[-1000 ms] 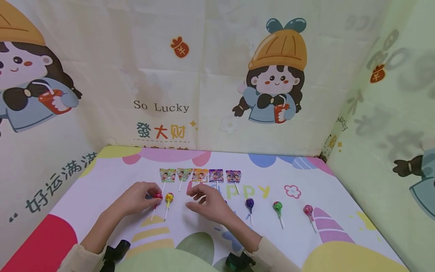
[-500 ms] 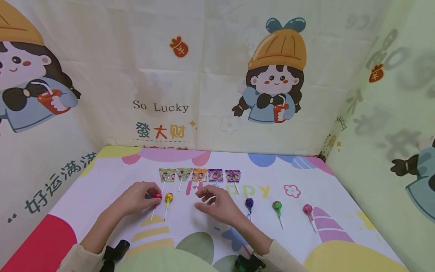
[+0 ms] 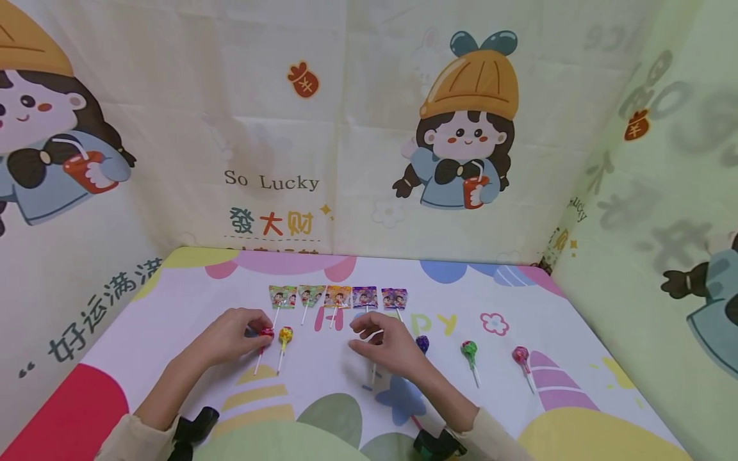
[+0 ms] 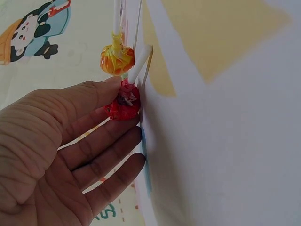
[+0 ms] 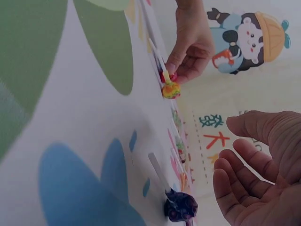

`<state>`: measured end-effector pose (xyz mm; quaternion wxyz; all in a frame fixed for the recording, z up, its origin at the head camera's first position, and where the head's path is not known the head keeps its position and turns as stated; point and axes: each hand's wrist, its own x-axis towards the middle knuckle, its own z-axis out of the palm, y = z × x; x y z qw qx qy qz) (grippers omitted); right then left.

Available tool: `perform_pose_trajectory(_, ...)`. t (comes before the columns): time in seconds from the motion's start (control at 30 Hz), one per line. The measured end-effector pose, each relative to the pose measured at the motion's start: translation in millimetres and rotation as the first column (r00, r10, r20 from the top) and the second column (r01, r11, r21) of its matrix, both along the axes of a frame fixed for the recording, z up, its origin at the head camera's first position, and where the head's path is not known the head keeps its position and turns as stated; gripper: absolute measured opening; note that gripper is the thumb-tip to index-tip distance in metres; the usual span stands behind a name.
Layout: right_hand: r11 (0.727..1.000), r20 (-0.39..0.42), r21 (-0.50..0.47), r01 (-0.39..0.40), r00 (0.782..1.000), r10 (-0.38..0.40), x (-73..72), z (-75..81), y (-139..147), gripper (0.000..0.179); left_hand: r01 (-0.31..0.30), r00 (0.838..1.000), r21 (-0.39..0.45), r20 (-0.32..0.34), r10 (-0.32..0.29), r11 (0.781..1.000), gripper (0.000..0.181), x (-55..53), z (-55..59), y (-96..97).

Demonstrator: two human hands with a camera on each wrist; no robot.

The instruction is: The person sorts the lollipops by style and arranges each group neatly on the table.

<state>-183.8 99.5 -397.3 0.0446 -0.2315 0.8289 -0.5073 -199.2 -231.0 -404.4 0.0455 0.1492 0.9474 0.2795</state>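
My left hand pinches the wrapped head of a red lollipop between thumb and fingers, its stick lying toward me. Just right of it lies a yellow lollipop. My right hand hovers above the table with relaxed, parted fingers and nothing between them. Under it a white lollipop stick shows in the head view, its head hidden by the hand. The right wrist view shows a dark purple lollipop beside this hand. Another purple lollipop peeks out past the right hand, its stick covered.
Farther right lie a green lollipop and a pink lollipop. Several flat-wrapped lollipops form a row toward the back. The table has a colourful printed cover, with a cartoon-printed cloth hanging behind it.
My right hand has drifted rightward, from near the yellow lollipop to over the white stick, and now partly covers the purple lollipop. My left hand keeps its place on the red lollipop.
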Motion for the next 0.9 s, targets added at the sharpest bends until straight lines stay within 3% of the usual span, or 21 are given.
perform_pose_trajectory(0.27, 0.998, 0.007, 0.034, 0.059, 0.998, -0.060, -0.7, 2.8, 16, 0.030, 0.000, 1.000, 0.007, -0.008, 0.000, 1.000, 0.015, -0.9, -1.4, 0.7)
perform_pose_trajectory(0.53, 0.990, -0.008, 0.084, 0.112, 0.994, -0.112, -3.8, -4.5, 28, 0.030, -0.003, 1.000, 0.001, -0.010, 0.003, 1.000, 0.015, -1.2, -2.0, 1.0)
perform_pose_trajectory(0.9, 0.982, -0.027, 0.138, 0.129, 0.992, -0.127, -2.2, -13.8, 34, 0.027, -0.009, 1.000, 0.005, -0.002, 0.009, 1.000, 0.017, 0.4, -2.5, 0.9)
